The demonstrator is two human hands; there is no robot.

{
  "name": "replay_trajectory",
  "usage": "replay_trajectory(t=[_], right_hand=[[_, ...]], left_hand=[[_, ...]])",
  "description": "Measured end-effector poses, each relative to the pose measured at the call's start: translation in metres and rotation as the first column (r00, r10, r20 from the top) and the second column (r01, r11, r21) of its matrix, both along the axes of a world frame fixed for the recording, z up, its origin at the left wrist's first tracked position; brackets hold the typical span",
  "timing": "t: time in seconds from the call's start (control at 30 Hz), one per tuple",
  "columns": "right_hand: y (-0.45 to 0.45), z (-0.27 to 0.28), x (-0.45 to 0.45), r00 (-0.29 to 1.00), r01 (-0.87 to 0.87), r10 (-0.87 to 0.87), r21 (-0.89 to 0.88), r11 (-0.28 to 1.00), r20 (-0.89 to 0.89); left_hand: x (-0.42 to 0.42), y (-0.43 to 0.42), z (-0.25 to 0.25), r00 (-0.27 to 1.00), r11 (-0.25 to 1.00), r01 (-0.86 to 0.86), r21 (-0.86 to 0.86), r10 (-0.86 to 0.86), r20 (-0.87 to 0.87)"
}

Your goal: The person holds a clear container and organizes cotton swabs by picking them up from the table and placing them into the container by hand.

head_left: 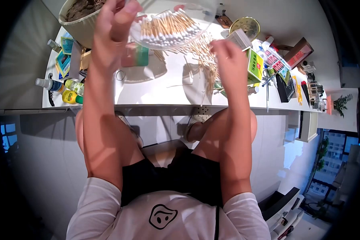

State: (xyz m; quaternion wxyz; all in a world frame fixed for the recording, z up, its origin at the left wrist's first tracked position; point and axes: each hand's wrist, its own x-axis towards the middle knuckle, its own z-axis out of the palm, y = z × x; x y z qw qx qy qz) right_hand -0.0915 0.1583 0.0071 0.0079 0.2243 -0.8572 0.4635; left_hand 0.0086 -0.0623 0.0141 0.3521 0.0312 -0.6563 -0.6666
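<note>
My left hand [118, 24] is closed on the rim of a clear round plastic container [206, 25], raised above the table. Inside it, many cotton swabs [168, 28] lie side by side, their white tips facing me. My right hand [230, 54] hovers to the right of the container with its fingers curled together. Anything between those fingertips is too small or blurred to make out. Below and around that hand, loose cotton swabs [206, 60] are scattered in a heap on the white table [148, 90].
A large plant pot [82, 30] stands back left, near bottles [70, 97] at the front left. A pink and green box [135, 55] sits under the container. To the right are a green box [254, 66], scissors [268, 78] and a gold round dial [246, 27].
</note>
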Motion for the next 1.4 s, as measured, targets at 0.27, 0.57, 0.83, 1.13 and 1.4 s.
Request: replay_trajectory(t=[0.27, 0.57, 0.83, 1.13, 1.4], right_hand=[[-0.026, -0.049, 0.017, 0.99, -0.085, 0.139, 0.662, 0.745, -0.029], [-0.011, 0.007, 0.015, 0.937, 0.22, -0.071, 0.42, 0.88, -0.343], [-0.01, 0.081, 0.061, 0.787, 0.03, 0.029, 0.085, 0.996, -0.617], [-0.009, 0.087, 0.065, 0.566, -0.055, -0.036, -0.081, 0.995, -0.824], [-0.021, 0.06, 0.049, 0.609, -0.093, 0.004, -0.066, 0.994, -0.793]], left_hand=[[0.003, -0.009, -0.004, 1.0, 1.0, -0.02, -0.022, 0.02, -0.006], [0.003, -0.007, -0.004, 0.999, 0.999, -0.005, -0.043, 0.003, -0.041], [-0.001, 0.0, -0.005, 0.998, 0.989, -0.059, -0.137, 0.06, -0.001], [0.003, -0.001, -0.003, 0.998, 0.987, -0.05, -0.15, 0.046, -0.032], [0.003, 0.002, -0.003, 0.999, 0.995, -0.018, -0.095, 0.015, -0.037]])
